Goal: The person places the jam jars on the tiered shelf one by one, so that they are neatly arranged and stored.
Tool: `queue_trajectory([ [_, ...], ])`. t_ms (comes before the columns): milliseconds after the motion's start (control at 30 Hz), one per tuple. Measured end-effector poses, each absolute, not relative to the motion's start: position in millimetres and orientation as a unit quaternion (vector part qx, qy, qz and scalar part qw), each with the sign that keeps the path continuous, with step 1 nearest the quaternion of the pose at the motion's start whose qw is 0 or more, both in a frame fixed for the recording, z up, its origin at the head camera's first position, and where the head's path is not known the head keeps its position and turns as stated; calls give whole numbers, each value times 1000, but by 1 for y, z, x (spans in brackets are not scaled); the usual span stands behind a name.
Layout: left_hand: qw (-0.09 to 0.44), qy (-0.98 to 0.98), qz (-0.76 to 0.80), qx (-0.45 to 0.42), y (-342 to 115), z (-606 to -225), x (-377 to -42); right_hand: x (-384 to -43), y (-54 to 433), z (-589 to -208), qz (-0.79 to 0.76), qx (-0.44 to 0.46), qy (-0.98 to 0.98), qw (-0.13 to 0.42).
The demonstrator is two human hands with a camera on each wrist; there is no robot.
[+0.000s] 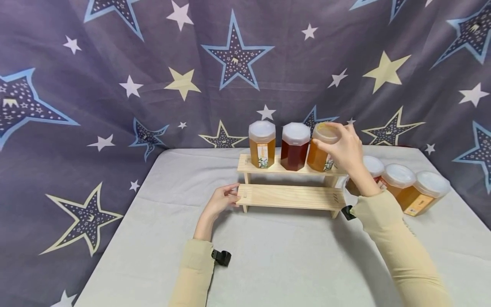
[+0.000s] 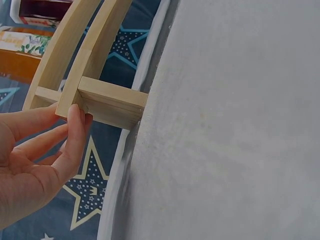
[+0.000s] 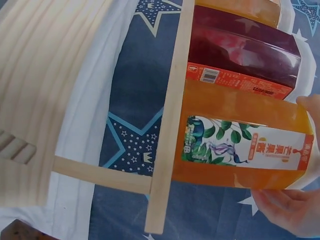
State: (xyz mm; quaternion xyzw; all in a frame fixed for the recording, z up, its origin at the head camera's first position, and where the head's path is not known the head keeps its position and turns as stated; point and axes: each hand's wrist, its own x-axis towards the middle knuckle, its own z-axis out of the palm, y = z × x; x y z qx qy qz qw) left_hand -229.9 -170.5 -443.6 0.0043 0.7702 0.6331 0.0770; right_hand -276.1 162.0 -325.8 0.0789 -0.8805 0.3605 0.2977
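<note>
A two-tier wooden rack [image 1: 291, 197] stands on the table, with three lidded jars along its upper tier. My left hand [image 1: 221, 199] pinches the left end of the lower tier between thumb and fingers, as the left wrist view also shows. At the right end of the upper tier, my right hand [image 1: 343, 145] grips an amber jar [image 3: 240, 135] near its lid. That jar's base meets the upper board, and its label has leaves printed on it. Beside it stands a dark red jar [image 1: 294, 147], then another amber jar [image 1: 262, 145] at the left.
Right of the rack, several more lidded jars [image 1: 420, 198] stand in a row, partly behind my right forearm. The light grey cloth [image 1: 284, 256] covers the table. A dark star-patterned curtain [image 1: 153, 55] hangs behind and at the sides.
</note>
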Motion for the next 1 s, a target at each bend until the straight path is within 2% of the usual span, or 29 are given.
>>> queue_trajectory([
  [433,95,773,627,16,-168,-421,-217,-272,159,-327,358,82,-885,288],
  [733,84,770,633,-1,-171,-443,-230,-266,161,-330,383,102,-872,286],
  [1000,84,761,643,11,-171,-441,-228,-262,164,-332,394,112,-860,305],
])
